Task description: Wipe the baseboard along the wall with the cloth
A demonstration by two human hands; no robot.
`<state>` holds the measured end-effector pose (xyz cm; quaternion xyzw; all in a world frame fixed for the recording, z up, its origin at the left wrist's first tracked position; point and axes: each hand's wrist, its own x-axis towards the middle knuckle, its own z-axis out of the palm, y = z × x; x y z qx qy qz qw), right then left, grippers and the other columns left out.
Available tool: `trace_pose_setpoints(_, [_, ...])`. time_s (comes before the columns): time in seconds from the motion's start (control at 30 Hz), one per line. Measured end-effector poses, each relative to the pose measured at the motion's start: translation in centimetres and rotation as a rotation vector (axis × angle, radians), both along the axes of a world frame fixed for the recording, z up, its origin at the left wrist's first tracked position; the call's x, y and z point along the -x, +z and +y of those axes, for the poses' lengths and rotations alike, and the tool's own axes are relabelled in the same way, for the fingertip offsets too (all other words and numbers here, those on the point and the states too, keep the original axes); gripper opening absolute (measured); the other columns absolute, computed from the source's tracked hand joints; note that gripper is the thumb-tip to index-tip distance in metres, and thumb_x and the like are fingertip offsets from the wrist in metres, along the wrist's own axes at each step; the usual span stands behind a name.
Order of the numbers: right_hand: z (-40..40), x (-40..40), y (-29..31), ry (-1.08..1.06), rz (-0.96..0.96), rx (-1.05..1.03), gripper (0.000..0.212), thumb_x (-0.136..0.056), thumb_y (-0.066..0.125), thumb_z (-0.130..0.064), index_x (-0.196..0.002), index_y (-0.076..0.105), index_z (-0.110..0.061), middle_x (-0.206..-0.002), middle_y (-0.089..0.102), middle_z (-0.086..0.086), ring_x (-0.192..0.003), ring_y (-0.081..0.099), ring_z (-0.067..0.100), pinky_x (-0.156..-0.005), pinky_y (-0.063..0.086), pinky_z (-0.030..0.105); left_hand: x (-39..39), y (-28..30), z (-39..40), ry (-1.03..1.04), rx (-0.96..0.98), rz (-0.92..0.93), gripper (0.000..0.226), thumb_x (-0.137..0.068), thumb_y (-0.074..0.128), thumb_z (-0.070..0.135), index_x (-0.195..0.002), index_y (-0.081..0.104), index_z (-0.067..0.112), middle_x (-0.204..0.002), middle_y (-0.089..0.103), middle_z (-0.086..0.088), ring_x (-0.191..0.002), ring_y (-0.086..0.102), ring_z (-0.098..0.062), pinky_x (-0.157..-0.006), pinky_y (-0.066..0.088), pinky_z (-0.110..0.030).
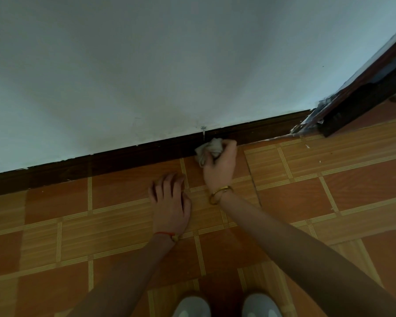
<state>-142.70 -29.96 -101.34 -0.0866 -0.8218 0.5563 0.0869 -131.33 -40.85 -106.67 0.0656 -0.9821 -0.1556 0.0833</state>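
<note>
A dark brown baseboard (124,156) runs along the foot of the white wall (146,76), rising from lower left to upper right. My right hand (220,165) grips a crumpled pale cloth (209,148) and holds it against the baseboard near the middle of the view. A gold bangle sits on that wrist. My left hand (169,200) rests on the floor tiles a little in front of the baseboard, fingers spread and slightly bent, holding nothing. A red string is tied round its wrist.
The floor (329,191) is orange and tan wood-pattern tile. A dark door frame (357,97) stands at the right end of the baseboard, with chipped paint at its foot. My two grey shoes (226,305) show at the bottom edge.
</note>
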Motion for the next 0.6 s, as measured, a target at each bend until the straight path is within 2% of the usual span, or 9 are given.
trace_pose_setpoints(0.13, [1.3,1.0,0.2,-0.119,-0.009,0.034,0.037,-0.073,0.06,0.014,-0.1,0.046,-0.006,-0.108,0.048,0.014,-0.096,0.051,0.019,-0.079,0.043,0.02,0.0,0.0,-0.1,0.0,-0.006,0.0,0.044,-0.092,0.044,0.025,-0.133,0.055,0.013,-0.141,0.05,-0.01,-0.13,0.046,-0.035,-0.115,0.025,-0.061])
trace_pose_setpoints(0.2, [3.5,2.3,0.2,-0.214,-0.013,0.006,0.037,-0.074,0.059,0.012,-0.106,0.048,-0.003,-0.112,0.049,0.015,-0.1,0.052,0.02,-0.081,0.045,0.015,0.0,0.0,-0.1,0.0,-0.007,0.002,0.043,-0.092,0.044,0.025,-0.132,0.056,0.012,-0.141,0.05,-0.011,-0.13,0.046,-0.035,-0.114,0.026,-0.062])
trace_pose_setpoints(0.27, [6.5,4.1,0.4,-0.409,-0.049,-0.042,0.037,-0.079,0.058,0.008,-0.114,0.048,0.001,-0.119,0.049,0.017,-0.107,0.052,0.023,-0.081,0.038,0.01,0.1,0.0,0.0,-0.001,0.0,0.002,0.043,-0.092,0.044,0.025,-0.132,0.057,0.012,-0.14,0.051,-0.011,-0.13,0.047,-0.035,-0.114,0.026,-0.061])
trace_pose_setpoints(0.33, [9.9,5.9,0.7,-0.601,-0.086,-0.048,0.038,-0.08,0.053,0.009,-0.118,0.047,0.003,-0.126,0.047,0.02,-0.113,0.05,0.029,-0.087,0.038,0.017,0.0,-0.1,0.0,0.0,-0.001,0.002,0.043,-0.093,0.044,0.025,-0.132,0.057,0.012,-0.14,0.051,-0.011,-0.13,0.046,-0.034,-0.115,0.025,-0.06])
trace_pose_setpoints(0.4, [12.7,7.4,0.8,-0.654,-0.08,-0.075,0.039,-0.078,0.047,0.01,-0.116,0.047,0.006,-0.125,0.045,0.024,-0.113,0.05,0.035,-0.095,0.039,0.03,0.0,-0.1,-0.1,-0.001,-0.004,-0.002,0.044,-0.093,0.043,0.025,-0.133,0.056,0.013,-0.141,0.05,-0.01,-0.131,0.046,-0.034,-0.116,0.024,-0.059])
trace_pose_setpoints(0.43, [13.6,7.8,0.8,-0.642,-0.066,-0.101,0.038,-0.076,0.045,0.01,-0.115,0.047,0.007,-0.123,0.046,0.025,-0.111,0.05,0.037,-0.093,0.038,0.031,-0.1,-0.1,-0.1,-0.002,-0.005,-0.003,0.044,-0.093,0.043,0.025,-0.133,0.056,0.013,-0.141,0.05,-0.01,-0.131,0.046,-0.035,-0.116,0.024,-0.059])
trace_pose_setpoints(0.5, [13.9,7.9,0.8,-0.607,-0.052,-0.125,0.037,-0.076,0.046,0.009,-0.113,0.048,0.008,-0.12,0.049,0.026,-0.109,0.051,0.036,-0.086,0.037,0.025,-0.1,-0.1,-0.1,-0.002,-0.003,0.001,0.043,-0.093,0.044,0.025,-0.133,0.056,0.013,-0.141,0.05,-0.01,-0.131,0.047,-0.035,-0.116,0.024,-0.059])
trace_pose_setpoints(0.6, [11.5,6.5,1.0,-0.515,-0.081,-0.081,0.038,-0.079,0.051,0.01,-0.117,0.047,0.003,-0.125,0.049,0.02,-0.111,0.051,0.025,-0.074,0.033,0.0,0.0,-0.1,-0.1,-0.002,-0.001,0.013,0.043,-0.093,0.044,0.024,-0.133,0.056,0.012,-0.141,0.051,-0.01,-0.131,0.048,-0.035,-0.117,0.023,-0.059])
